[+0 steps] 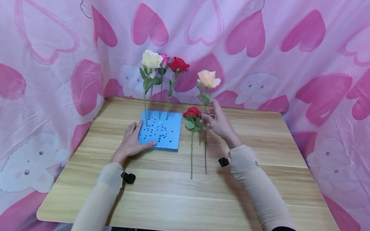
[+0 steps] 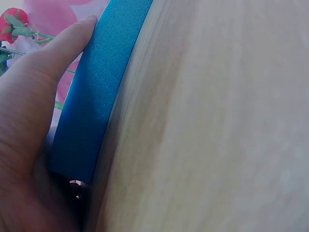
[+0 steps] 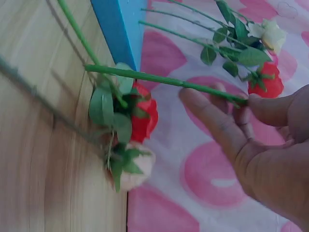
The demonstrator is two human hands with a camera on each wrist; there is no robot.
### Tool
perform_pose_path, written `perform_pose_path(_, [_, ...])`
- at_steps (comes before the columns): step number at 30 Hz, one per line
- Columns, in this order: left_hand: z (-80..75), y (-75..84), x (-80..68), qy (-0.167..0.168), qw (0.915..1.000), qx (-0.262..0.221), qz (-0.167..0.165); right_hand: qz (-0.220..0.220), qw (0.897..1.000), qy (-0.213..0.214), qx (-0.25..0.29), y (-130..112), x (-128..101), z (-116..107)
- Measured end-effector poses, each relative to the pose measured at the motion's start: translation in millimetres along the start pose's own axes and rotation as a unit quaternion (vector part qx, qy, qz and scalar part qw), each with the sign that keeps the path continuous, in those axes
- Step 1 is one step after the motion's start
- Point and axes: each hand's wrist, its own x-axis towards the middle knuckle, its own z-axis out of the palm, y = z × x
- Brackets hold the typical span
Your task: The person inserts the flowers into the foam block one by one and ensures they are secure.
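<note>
My left hand (image 1: pixel 133 141) rests against the near-left corner of a blue block (image 1: pixel 162 146) dotted with holes, its thumb along the front edge. Several roses stand in the block's far-left part: white roses (image 1: pixel 151 59), a pink rose (image 1: pixel 164 60) and a red rose (image 1: pixel 178 64). Right of the block, my right hand (image 1: pixel 218 122) pinches the green stem (image 3: pixel 169 80) of an upright peach rose (image 1: pixel 208 79). Below it a second red rose (image 1: pixel 192 112) and a pale rose (image 3: pixel 137 166) lie on the table; the pale bloom is hidden in the head view.
The wooden table (image 1: pixel 173 199) carries the block and the loose stems, which point toward its near edge. A pink curtain (image 1: pixel 185 19) with hearts hangs close behind the table and along its sides. Small black devices (image 1: pixel 128 177) are worn on both wrists.
</note>
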Motion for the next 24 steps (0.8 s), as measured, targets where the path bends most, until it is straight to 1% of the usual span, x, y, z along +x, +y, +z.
perform_pose_path(3, [1.0, -1.2, -0.2, 0.0, 1.0, -0.001, 0.0, -0.025, 1.0, -0.009, 0.004, -3, 7, 12])
perform_pose_path(12, [0.8, -2.1, 1.0, 0.005, 1.0, 0.001, 0.005, -0.074, 0.997, -0.022, -0.003, -19, 32, 50])
perform_pose_path(15, [0.8, -3.3, 1.3, 0.006, 1.0, 0.003, 0.005, -0.078, 0.997, -0.024, 0.004, -22, 40, 64])
perform_pose_path(19, [1.4, -4.0, 1.6, 0.006, 1.0, 0.004, 0.005, -0.076, 0.996, -0.028, 0.033, -26, 49, 80])
perform_pose_path(21, [1.4, -3.9, 1.8, 0.007, 0.9999, 0.005, 0.006, -0.071, 0.996, -0.031, 0.05, -32, 50, 88])
perform_pose_path(24, [0.9, -3.3, 2.4, 0.008, 0.9999, 0.005, 0.008, -0.066, 0.995, -0.031, 0.061, -42, 50, 98])
